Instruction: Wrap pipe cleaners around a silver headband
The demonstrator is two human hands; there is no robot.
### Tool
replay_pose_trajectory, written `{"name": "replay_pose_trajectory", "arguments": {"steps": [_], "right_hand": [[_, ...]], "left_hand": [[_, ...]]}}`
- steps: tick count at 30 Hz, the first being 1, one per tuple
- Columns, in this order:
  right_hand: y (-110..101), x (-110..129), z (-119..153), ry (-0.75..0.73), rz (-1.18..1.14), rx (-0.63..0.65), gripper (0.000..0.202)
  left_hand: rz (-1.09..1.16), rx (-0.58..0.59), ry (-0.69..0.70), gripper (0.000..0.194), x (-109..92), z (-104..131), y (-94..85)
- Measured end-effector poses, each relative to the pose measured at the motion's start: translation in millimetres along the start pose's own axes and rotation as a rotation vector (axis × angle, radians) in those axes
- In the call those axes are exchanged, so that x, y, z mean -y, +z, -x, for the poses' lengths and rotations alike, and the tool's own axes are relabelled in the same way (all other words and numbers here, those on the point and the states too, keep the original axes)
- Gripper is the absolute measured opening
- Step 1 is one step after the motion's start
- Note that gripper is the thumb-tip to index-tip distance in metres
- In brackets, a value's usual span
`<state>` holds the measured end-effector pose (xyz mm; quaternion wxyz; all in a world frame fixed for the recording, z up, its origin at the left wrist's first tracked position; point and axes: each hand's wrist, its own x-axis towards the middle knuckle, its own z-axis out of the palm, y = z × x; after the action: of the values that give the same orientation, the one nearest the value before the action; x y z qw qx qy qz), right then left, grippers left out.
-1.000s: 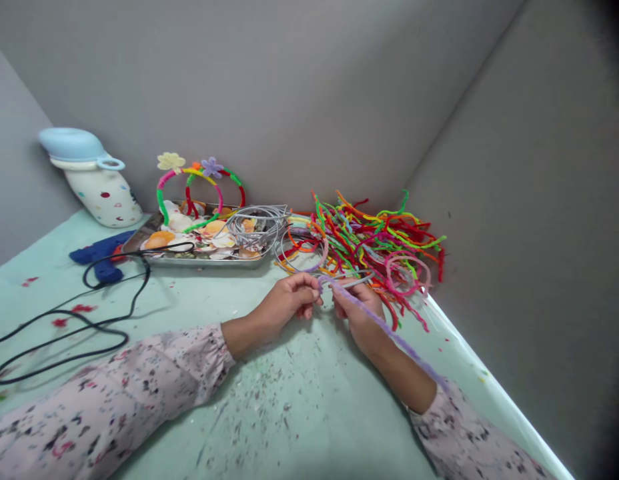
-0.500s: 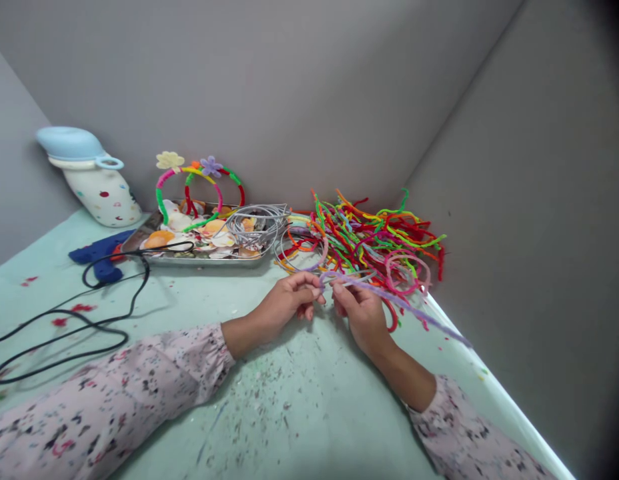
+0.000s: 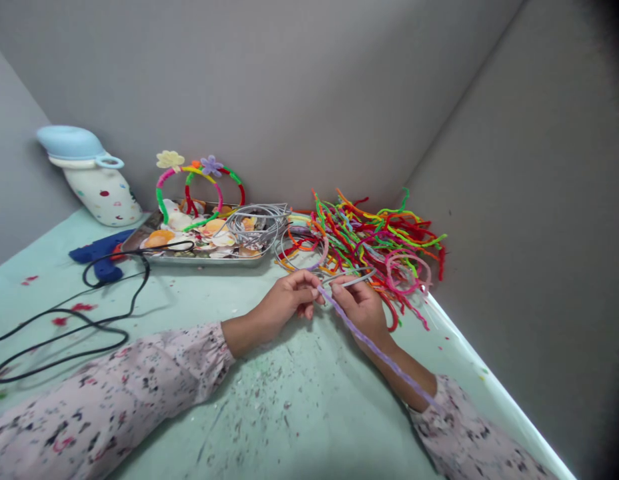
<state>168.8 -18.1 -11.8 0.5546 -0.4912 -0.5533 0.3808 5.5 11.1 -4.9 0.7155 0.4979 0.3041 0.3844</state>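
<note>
Between finger and thumb, my left hand (image 3: 294, 296) pinches one end of a lilac pipe cleaner (image 3: 372, 345). The pipe cleaner slants down to the right, passing over my right hand and forearm. My right hand (image 3: 360, 308) is closed on a grey wire loop (image 3: 357, 277), whose curve shows above the fingers. The two hands are close together over the table, with their fingertips a small gap apart. Exactly where the pipe cleaner meets the wire is hidden by my left fingers.
Behind my hands lie a heap of colourful pipe cleaners (image 3: 374, 233) and a metal tray (image 3: 209, 262) of shells. Coiled grey wire (image 3: 259, 223) and two fuzzy flower hoops (image 3: 221, 193) rest on the tray. Left are a blue glue gun (image 3: 102, 252), its black cord (image 3: 64, 317) and a bottle (image 3: 99, 187).
The lilac pipe cleaner's long end has swung down and nearer, from right of my right hand to across its forearm. Both hands stay nearly in place.
</note>
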Motion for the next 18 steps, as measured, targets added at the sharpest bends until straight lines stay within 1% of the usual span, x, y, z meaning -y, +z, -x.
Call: {"name": "replay_pose_trajectory", "arguments": {"steps": [8,15,18], "right_hand": [[0.1,-3.2,0.0,-0.028,0.007,0.011,0.023],[2.0,-2.2,0.1,0.024,-0.086,0.006,0.024],[2.8,0.4,1.0,0.029,-0.096,-0.011,0.023]], "left_hand": [[-0.042,-0.016,0.025,0.012,-1.6,0.8,1.5],[-0.026,0.012,0.038,0.008,2.1,0.3,0.1],[-0.007,0.023,0.030,0.012,4.3,-0.7,-1.4]]}}
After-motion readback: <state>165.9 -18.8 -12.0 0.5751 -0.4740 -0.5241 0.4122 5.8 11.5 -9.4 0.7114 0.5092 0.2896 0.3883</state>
